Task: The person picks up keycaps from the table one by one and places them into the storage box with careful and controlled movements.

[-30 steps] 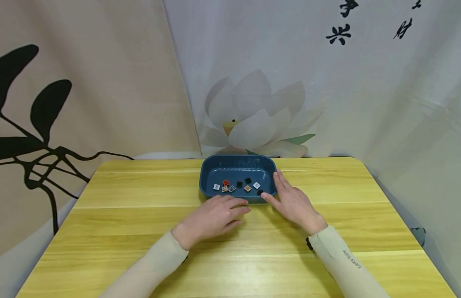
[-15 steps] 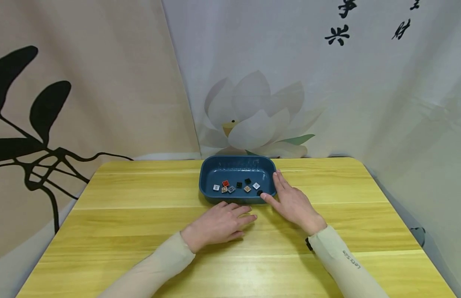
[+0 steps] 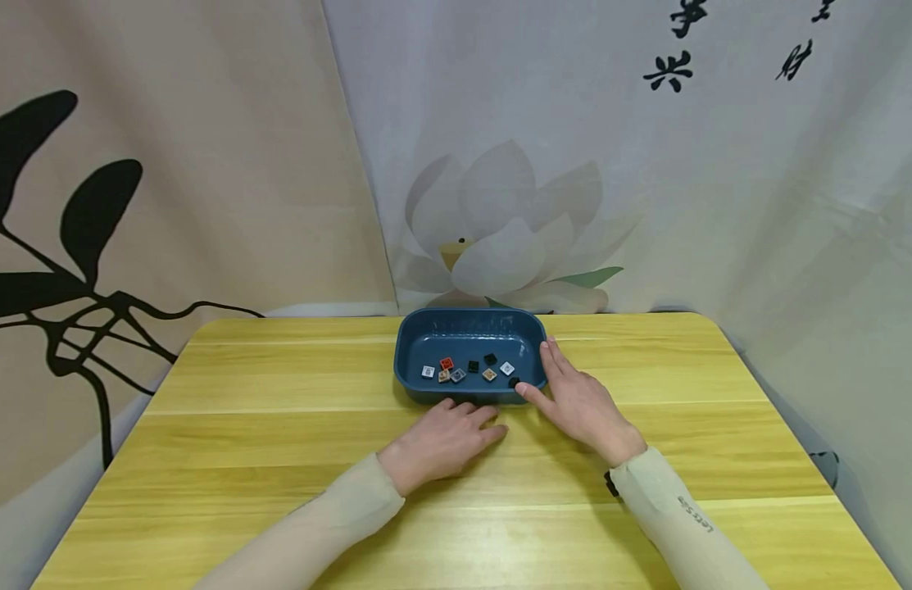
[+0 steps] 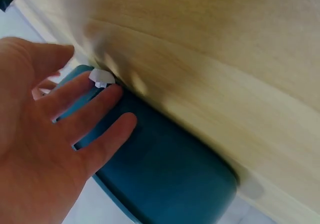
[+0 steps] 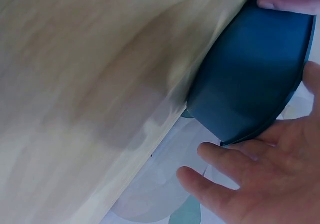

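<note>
A dark blue rectangular tray (image 3: 470, 315) stands near the far edge of the wooden table, holding several small square pieces, like keycaps: white (image 3: 428, 372), red (image 3: 446, 363), black (image 3: 474, 366) and tan (image 3: 488, 374). My left hand (image 3: 442, 442) reaches to the tray's front wall, fingers spread and thumb apart. A small white faceted piece (image 4: 102, 78) shows at its fingertips, low beside the wall; whether it rests on the table I cannot tell. My right hand (image 3: 581, 403) rests against the tray's front right corner, thumb on the front rim and straight fingers along the right side.
The wood-grain table (image 3: 279, 385) spreads to both sides and in front of the tray. Behind it hangs a pale curtain (image 3: 559, 98) with a printed flower, dark leaves and characters. A black band (image 3: 611, 483) shows at my right cuff.
My left hand has moved right and slightly nearer to me along the tray's front, and its fingers have turned more toward the tray. The right hand and the tray have stayed in place.
</note>
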`<state>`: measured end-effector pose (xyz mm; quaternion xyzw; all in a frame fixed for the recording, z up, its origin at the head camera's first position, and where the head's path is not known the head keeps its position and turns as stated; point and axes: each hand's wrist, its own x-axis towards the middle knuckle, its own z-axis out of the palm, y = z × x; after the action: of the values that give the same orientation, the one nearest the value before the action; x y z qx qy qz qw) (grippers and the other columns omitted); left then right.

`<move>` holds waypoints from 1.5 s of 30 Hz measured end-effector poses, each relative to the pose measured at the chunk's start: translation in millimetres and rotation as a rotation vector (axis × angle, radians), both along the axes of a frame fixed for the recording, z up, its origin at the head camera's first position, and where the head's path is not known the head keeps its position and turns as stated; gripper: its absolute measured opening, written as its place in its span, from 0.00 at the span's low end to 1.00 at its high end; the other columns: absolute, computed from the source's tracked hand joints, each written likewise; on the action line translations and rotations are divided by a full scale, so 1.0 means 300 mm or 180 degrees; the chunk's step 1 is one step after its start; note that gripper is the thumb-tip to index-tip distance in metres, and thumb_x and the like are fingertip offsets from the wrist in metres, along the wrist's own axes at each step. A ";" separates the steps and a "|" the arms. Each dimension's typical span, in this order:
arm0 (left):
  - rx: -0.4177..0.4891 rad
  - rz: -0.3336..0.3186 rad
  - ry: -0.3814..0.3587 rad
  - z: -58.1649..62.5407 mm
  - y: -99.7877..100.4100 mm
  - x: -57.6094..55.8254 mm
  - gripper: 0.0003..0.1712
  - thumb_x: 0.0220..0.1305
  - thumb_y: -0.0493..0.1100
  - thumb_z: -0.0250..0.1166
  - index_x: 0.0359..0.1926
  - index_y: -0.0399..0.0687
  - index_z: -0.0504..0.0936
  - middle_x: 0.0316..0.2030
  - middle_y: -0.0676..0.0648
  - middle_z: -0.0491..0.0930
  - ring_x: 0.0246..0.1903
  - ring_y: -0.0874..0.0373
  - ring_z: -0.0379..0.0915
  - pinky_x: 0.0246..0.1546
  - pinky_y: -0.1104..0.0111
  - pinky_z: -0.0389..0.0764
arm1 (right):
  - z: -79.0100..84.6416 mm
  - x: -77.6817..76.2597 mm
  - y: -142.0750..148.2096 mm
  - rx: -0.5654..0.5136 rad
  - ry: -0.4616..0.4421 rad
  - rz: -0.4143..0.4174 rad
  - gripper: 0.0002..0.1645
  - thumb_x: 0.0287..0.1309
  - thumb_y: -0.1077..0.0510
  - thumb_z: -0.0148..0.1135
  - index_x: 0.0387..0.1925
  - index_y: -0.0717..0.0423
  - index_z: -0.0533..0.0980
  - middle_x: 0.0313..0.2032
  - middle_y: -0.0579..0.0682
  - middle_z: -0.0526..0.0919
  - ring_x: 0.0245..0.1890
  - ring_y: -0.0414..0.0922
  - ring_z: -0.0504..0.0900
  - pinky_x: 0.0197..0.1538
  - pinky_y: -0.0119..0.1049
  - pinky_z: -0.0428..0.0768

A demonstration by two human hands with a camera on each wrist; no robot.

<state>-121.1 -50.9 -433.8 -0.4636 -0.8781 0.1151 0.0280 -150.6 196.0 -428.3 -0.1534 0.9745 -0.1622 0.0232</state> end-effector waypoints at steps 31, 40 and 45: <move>0.0187 -0.0134 0.0265 -0.020 -0.039 0.014 0.11 0.68 0.36 0.70 0.49 0.52 0.88 0.41 0.53 0.82 0.36 0.59 0.77 0.41 0.71 0.81 | 0.002 0.000 -0.001 -0.0001 -0.0014 -0.0005 0.60 0.72 0.22 0.41 0.81 0.64 0.46 0.81 0.60 0.43 0.70 0.63 0.70 0.63 0.58 0.75; 0.0327 -0.0069 0.0064 -0.020 -0.054 0.017 0.11 0.67 0.35 0.70 0.49 0.49 0.88 0.41 0.50 0.81 0.34 0.61 0.75 0.39 0.73 0.82 | 0.002 0.003 0.000 0.0000 0.0009 0.0007 0.59 0.72 0.23 0.41 0.81 0.65 0.46 0.81 0.62 0.45 0.70 0.64 0.69 0.64 0.59 0.75; 0.0467 0.0002 0.0047 -0.017 -0.068 0.022 0.12 0.69 0.35 0.69 0.51 0.48 0.86 0.41 0.49 0.79 0.34 0.62 0.75 0.40 0.73 0.82 | 0.003 0.004 0.000 0.0011 -0.0010 0.0008 0.61 0.70 0.20 0.37 0.81 0.64 0.46 0.81 0.62 0.45 0.70 0.64 0.70 0.63 0.59 0.75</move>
<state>-114.4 -71.1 -438.9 -0.4592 -0.8841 0.0538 0.0683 -149.6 196.1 -427.3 -0.1542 0.9746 -0.1607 0.0252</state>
